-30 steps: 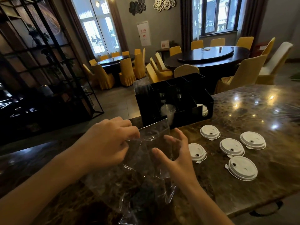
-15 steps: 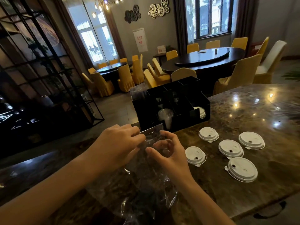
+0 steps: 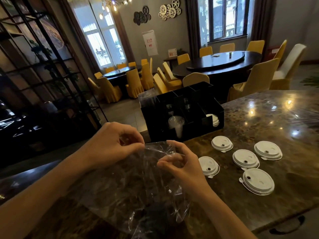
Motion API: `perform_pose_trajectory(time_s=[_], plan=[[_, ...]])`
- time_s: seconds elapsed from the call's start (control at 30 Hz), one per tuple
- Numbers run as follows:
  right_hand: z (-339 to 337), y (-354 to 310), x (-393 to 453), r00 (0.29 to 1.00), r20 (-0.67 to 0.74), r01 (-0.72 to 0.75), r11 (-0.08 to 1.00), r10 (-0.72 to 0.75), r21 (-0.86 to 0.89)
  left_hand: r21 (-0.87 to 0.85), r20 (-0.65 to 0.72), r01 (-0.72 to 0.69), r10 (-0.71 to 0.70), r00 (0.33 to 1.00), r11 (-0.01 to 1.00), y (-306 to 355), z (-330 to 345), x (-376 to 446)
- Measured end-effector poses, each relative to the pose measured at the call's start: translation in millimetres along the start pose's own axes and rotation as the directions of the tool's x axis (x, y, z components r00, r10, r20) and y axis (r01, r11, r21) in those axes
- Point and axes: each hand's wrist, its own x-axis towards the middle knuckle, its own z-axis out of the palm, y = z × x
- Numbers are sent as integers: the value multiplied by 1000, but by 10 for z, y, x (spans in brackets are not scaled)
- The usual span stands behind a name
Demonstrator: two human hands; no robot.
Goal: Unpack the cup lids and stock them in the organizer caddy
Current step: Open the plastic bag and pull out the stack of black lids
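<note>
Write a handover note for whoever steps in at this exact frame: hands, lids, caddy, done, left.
Left hand and right hand both pinch the top edge of the clear bag over the counter.
Five lids lie loose on the counter right of the bag, nearest.
The caddy stands behind; its right slot holds a few lids, its middle slot clear cups.
Done: bag apparently emptied.
Left: drop the bag, stock the five lids.

plastic bag point(image 3: 138, 183) bottom cut off by frame edge | lids in caddy point(image 3: 181, 118) right slot part-hidden, count n/a | wall poster point(image 3: 150, 42) text too small
</note>
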Motion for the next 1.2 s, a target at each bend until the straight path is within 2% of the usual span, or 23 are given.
perform_pose_trajectory(time_s=[0.1,0.23,0.37,0.5,0.6,0.7,0.8,0.97,1.1,1.2], plan=[[-5,-11,16,1000,30,-1,999,2,-32,-81,-11,52,-53,999,995,-28,-75,27],[-1,-58,18,999,31,27,999,-26,-21,-32,45,5,-4,999,999,17,-44,22],[-4,-103,25,998,-11,65,997,-64,44,159,41,-162,158,987,974,134,48,26],[30,-126,36,995,-36,91,995,-90,37,405,94,-307,295,951,861,244,144,83],[48,-132,44,994,-38,107,994,-106,11,441,96,-355,350,932,825,278,219,164],[55,-139,40,993,-54,106,994,-105,6,396,82,-324,318,944,859,273,203,222],[35,-137,38,995,-47,90,996,-91,-6,238,80,-266,254,964,934,234,128,262],[4,-146,33,995,-47,82,995,-85,-54,82,-29,-141,144,989,987,141,-12,334],[-29,-235,35,993,-34,112,992,-114,-59,10,75,-28,27,997,1000,85,-101,333],[-105,-329,84,987,-14,154,975,-158,-159,42,190,21,-28,981,999,68,-194,250]])
